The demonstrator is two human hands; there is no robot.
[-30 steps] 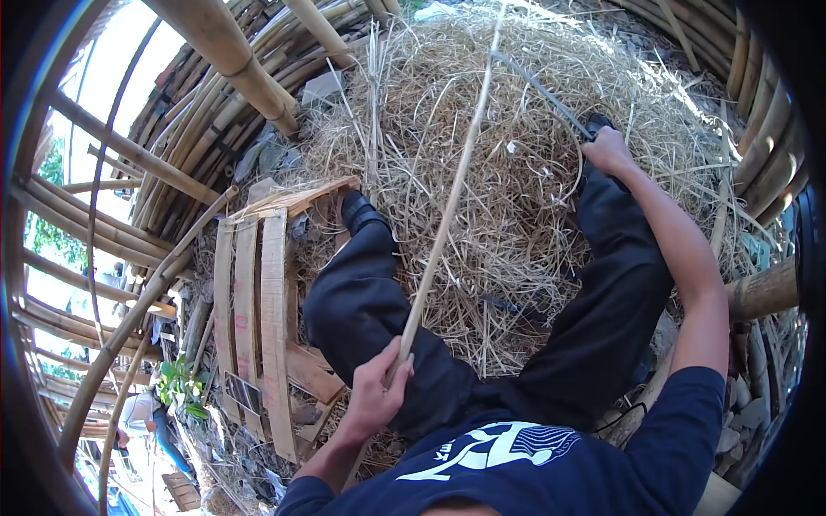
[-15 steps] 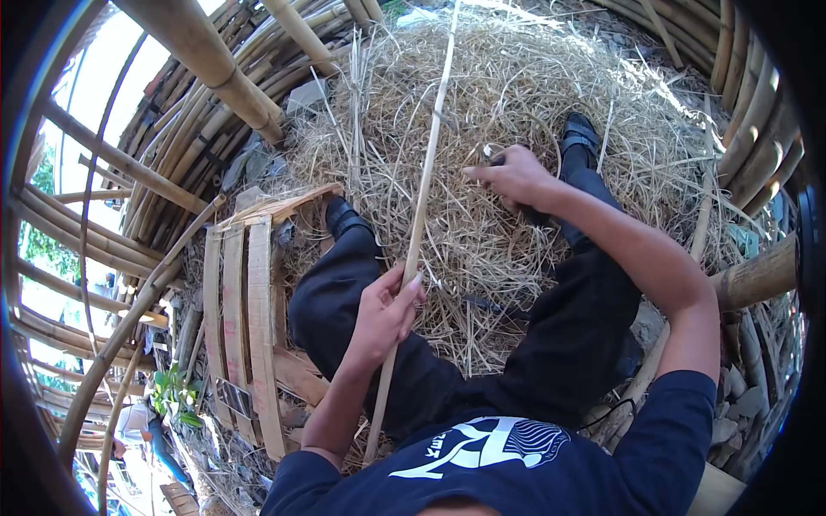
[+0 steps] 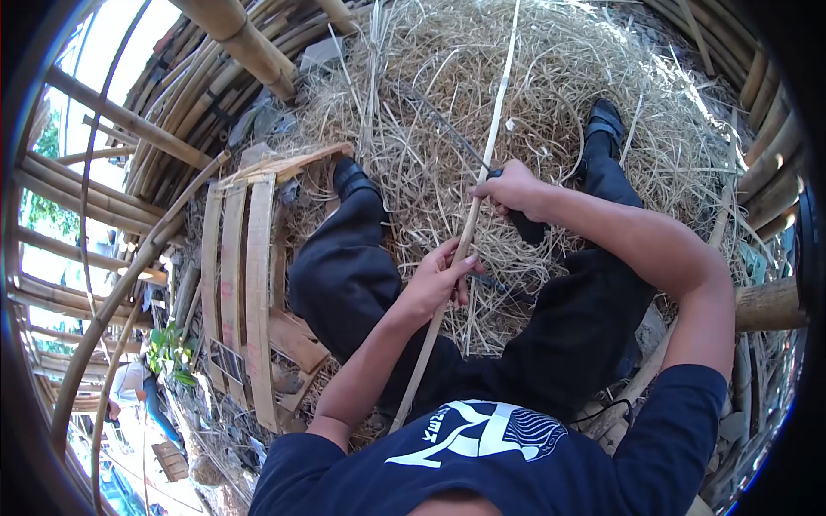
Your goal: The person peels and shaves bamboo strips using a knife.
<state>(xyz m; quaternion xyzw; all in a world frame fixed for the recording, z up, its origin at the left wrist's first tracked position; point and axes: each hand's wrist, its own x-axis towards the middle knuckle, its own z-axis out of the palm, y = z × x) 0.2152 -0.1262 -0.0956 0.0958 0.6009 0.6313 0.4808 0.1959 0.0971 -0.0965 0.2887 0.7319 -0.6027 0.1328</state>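
Note:
A long, pale bamboo strip [image 3: 469, 225] runs from the top of the view down across my lap towards my shirt. My left hand [image 3: 437, 282] is closed around its lower middle. Farther up, my right hand [image 3: 514, 189] grips the black handle of a long knife [image 3: 447, 129]. The dark blade points away to the upper left and crosses the strip, close to or against it. My right fingertips are at the strip; whether they press on it is unclear. Between my legs lies a heap of bamboo shavings [image 3: 430, 189].
A slatted wooden crate [image 3: 258, 310] stands beside my left leg. Thick bamboo poles [image 3: 232, 43] and stacked bamboo surround the spot. Another pole [image 3: 766, 305] juts in near my right elbow. At the far lower left a person [image 3: 133, 387] is partly visible beyond the bamboo frame.
My right hand has moved left to the strip, and the knife blade now shows across it. My left hand and the strip have shifted right and slightly up.

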